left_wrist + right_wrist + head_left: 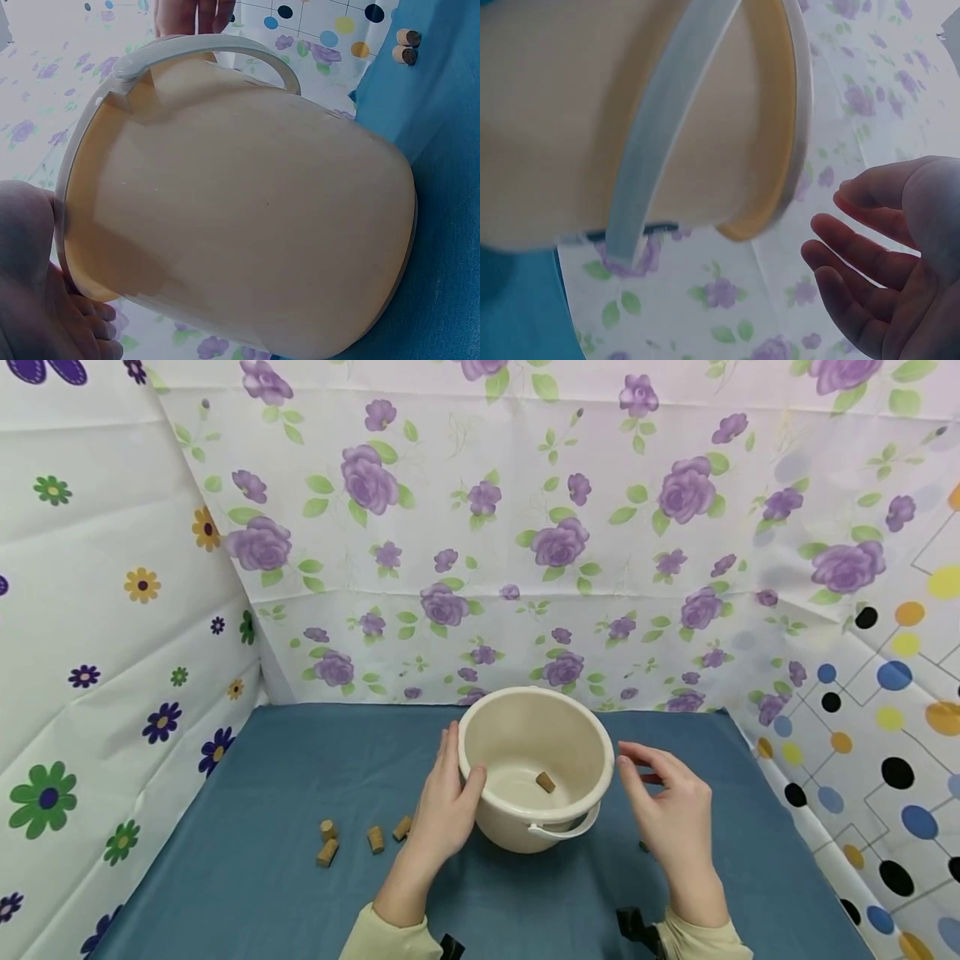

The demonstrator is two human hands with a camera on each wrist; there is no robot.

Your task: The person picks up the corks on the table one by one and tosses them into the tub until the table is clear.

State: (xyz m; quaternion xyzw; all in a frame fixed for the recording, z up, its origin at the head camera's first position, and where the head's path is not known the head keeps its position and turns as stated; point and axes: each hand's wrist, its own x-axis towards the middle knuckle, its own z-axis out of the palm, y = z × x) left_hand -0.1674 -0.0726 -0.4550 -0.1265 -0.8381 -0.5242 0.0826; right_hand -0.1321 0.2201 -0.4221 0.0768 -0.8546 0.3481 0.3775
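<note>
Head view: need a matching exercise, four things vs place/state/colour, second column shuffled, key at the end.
Things:
1. cork
2. left hand
3. right hand
4. table

Place, state or colour:
A. beside the bucket, apart from it
B. blue
C. inside the bucket
D. touching the bucket

Pairs: 1-C, 2-D, 3-A, 4-B
</note>
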